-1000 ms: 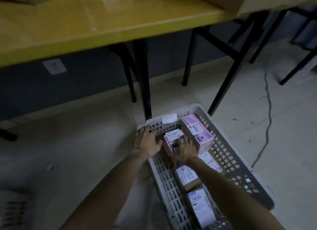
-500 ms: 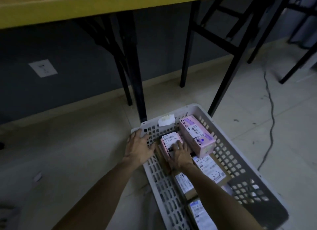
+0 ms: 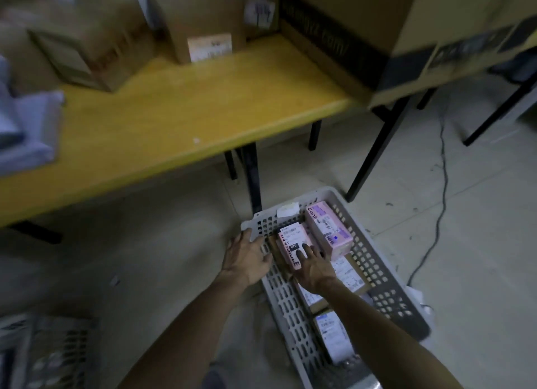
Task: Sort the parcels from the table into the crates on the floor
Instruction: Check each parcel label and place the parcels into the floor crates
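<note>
A grey perforated crate [image 3: 386,290] lies on the floor below the yellow table [image 3: 180,121]. Inside it, a small pink parcel [image 3: 290,240] with a white label lies next to a larger pink box [image 3: 329,229]. My right hand [image 3: 315,268] rests flat on the small pink parcel with its fingers straight. My left hand [image 3: 247,258] lies against the outside of the crate's left wall, fingers extended to the rim. More labelled parcels [image 3: 332,335] lie deeper in the crate, partly hidden by my right forearm.
Brown cardboard boxes [image 3: 200,19] stand on the table, with a big box [image 3: 406,34] overhanging its right end and grey mailer bags [image 3: 26,127] at the left. Black table legs [image 3: 251,176] stand behind the crate. A second crate [image 3: 43,353] is at bottom left. A cable [image 3: 438,214] crosses the floor.
The view has tilted up, so the tabletop and its parcels now show. My right hand has slid back to the near end of the small pink parcel. My left hand stays on the crate wall.
</note>
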